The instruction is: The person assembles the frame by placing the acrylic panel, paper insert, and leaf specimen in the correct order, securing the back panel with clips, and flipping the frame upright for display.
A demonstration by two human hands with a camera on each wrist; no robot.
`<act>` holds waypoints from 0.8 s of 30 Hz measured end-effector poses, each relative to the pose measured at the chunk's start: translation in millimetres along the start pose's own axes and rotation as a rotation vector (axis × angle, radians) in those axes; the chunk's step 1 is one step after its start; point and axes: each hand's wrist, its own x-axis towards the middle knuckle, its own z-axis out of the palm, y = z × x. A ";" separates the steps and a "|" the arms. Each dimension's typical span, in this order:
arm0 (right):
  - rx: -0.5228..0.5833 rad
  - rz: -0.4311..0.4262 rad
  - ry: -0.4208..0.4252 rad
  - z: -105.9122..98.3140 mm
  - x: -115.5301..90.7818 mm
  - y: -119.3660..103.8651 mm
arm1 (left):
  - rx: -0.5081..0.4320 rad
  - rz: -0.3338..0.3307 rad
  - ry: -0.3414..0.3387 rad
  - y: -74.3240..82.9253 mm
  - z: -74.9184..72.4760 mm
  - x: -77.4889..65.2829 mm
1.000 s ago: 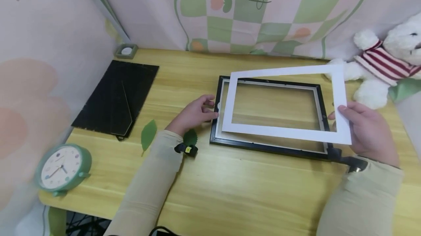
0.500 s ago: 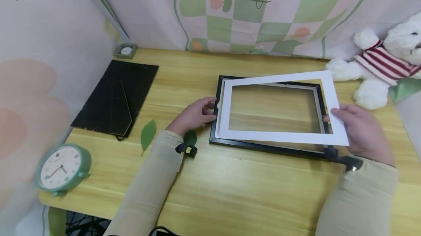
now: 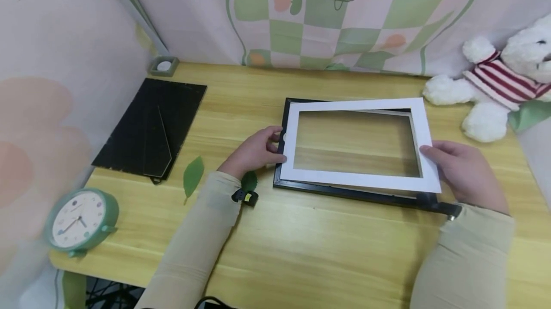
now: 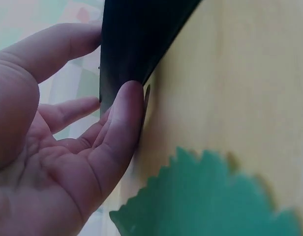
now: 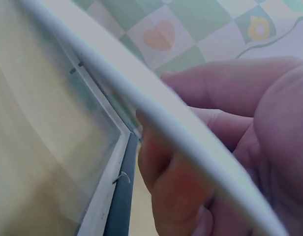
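Note:
A black picture frame [image 3: 327, 191] lies face down on the wooden table, with a pale inner border. My left hand [image 3: 254, 151] holds its left side; in the left wrist view thumb and fingers touch the frame's black side [image 4: 127, 44]. Over the frame, a white rectangular mat board [image 3: 357, 178] with a cut-out window is pinched at its right edge by my right hand [image 3: 469, 170]. The mat's left end overlaps the frame's left side, while its right end is raised and slightly skewed. In the right wrist view the mat's edge [image 5: 156, 98] crosses above the frame corner [image 5: 124, 142].
Left on the table lies a black backing board [image 3: 168, 103] with a stand. A smooth leaf [image 3: 193, 175] and a serrated leaf [image 3: 249, 181] lie near my left wrist. A green clock [image 3: 77, 220], a small green holder [image 3: 164, 66] and a white teddy bear [image 3: 488, 117] stand around.
My right hand has moved left and lowered the mat, which now lines up more closely with the frame. The left hand has stayed at the frame's left side.

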 end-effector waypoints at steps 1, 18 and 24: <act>-0.093 0.001 0.012 -0.1 -0.6 -1.7 | 0.011 -0.007 0.003 0.9 0.6 -0.2; 0.024 -0.030 0.102 -6.0 2.6 10.6 | 0.129 -0.009 0.030 9.6 6.4 -5.1; -0.034 0.000 0.095 -8.8 3.2 14.9 | 0.138 -0.009 0.038 9.9 6.8 -5.1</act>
